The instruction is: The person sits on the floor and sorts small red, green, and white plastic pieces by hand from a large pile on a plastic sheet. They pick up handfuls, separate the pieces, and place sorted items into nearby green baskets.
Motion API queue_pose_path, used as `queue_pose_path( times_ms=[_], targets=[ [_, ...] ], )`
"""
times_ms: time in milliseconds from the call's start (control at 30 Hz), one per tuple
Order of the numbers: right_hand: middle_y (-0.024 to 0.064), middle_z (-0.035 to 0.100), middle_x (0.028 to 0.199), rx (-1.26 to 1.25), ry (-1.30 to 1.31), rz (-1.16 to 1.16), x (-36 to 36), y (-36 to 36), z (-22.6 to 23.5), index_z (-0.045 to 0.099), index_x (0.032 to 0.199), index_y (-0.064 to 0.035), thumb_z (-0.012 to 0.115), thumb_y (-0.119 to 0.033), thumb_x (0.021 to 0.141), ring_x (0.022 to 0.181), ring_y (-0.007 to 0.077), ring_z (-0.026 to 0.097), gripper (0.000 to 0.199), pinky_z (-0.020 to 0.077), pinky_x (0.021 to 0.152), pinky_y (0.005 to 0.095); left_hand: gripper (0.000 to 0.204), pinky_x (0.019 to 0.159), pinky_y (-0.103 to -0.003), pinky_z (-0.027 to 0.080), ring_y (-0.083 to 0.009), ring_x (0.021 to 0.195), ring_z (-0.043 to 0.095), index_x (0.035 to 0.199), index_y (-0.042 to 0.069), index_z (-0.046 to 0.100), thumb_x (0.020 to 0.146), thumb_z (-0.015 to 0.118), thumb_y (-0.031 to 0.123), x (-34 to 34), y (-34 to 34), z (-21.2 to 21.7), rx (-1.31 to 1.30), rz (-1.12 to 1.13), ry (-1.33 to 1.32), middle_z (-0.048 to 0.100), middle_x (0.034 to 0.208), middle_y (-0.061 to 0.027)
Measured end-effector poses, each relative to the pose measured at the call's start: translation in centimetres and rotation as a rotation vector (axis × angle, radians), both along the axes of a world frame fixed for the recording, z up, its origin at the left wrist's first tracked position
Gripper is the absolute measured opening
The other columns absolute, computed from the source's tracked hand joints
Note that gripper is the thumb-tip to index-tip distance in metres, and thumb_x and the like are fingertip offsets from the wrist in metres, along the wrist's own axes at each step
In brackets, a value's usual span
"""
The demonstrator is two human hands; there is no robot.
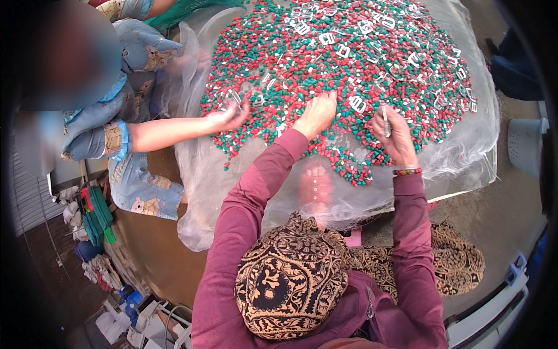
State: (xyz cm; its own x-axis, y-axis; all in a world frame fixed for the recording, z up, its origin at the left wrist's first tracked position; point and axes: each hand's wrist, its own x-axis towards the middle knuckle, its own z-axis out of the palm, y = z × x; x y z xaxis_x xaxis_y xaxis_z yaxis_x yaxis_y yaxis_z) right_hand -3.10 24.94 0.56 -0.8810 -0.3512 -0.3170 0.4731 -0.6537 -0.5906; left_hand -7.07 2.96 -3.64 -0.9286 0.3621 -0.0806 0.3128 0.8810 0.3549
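A wide heap of small red, green and white pieces (273,49) covers the table, with clear frame-shaped plastic pieces (357,104) scattered over it. My left hand (317,116) rests at the heap's near middle, fingers drawn together and pointing down. Whatever may be between its fingertips is hidden. To the right, my right hand (397,136) is raised at the heap's near edge, its fingers closed on a narrow, pale strip-like piece (386,122) held upright. One clear frame-shaped piece lies between my two hands.
A co-worker in blue patterned clothes sits at the left, a hand (231,116) holding clear pieces over the heap. Thin translucent sheeting (200,192) hangs over the table's edges. A pale perforated basket (525,148) stands at the right. A bare foot (315,185) shows beneath the sheeting.
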Motion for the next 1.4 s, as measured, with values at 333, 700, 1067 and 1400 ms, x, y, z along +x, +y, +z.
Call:
queue_pose_path(
  times_ms=[333, 700, 1067, 1400],
  targets=[
    [0.0035, 0.056, 0.074, 0.215, -0.022, -0.019, 0.0, -0.4, 1.2, 0.053, 0.105, -0.0002, 0.056, -0.013, 0.091, 0.057, 0.0072, 0.05, 0.019, 0.0327, 0.042, 0.0146, 0.02, 0.067, -0.046, 0.048, -0.0356, 0.082, 0.062, 0.107, 0.003, 0.049, 0.088, 0.043, 0.006, 6.6, -5.0, 1.0, 0.325, -0.041, -0.146, 0.059, 0.09, -0.0199],
    [0.0106, 0.054, 0.082, 0.05, 0.05, -0.078, 2.7, 2.7, 4.3, 0.048, 0.089, -0.0029, 0.045, -0.024, 0.092, 0.058, 0.0119, 0.05, 0.022, 0.0358, 0.042, 0.019, 0.013, 0.066, -0.046, 0.051, -0.0353, 0.081, 0.062, 0.087, 0.004, 0.06, 0.085, 0.055, 0.017, 0.7, -2.4, -0.5, -0.077, -0.184, -0.043, 0.058, 0.091, -0.0184],
    [-0.0091, 0.029, 0.052, 0.599, -0.057, -0.047, -1.8, -1.1, 1.2, 0.057, 0.083, -0.0118, 0.056, -0.036, 0.091, 0.04, 0.001, 0.027, 0.026, 0.0139, 0.035, 0.0195, 0.02, 0.072, -0.043, 0.049, -0.0293, 0.086, 0.061, 0.101, 0.009, 0.063, 0.083, 0.057, 0.011, -0.3, -4.6, -0.1, 0.008, -0.253, 0.085, 0.056, 0.091, -0.0115],
    [0.0187, 0.062, 0.07, 1.819, 0.588, 0.379, 2.2, -4.7, -4.5, 0.052, 0.094, -0.0079, 0.055, -0.018, 0.086, 0.069, 0.036, 0.063, 0.013, 0.0487, 0.057, 0.047, 0.024, 0.071, -0.042, 0.049, -0.0307, 0.089, 0.06, 0.105, 0.005, 0.059, 0.083, 0.057, 0.014, -2.3, -3.4, -0.6, -0.028, -0.282, 0.023, 0.056, 0.096, -0.014]
  ],
)
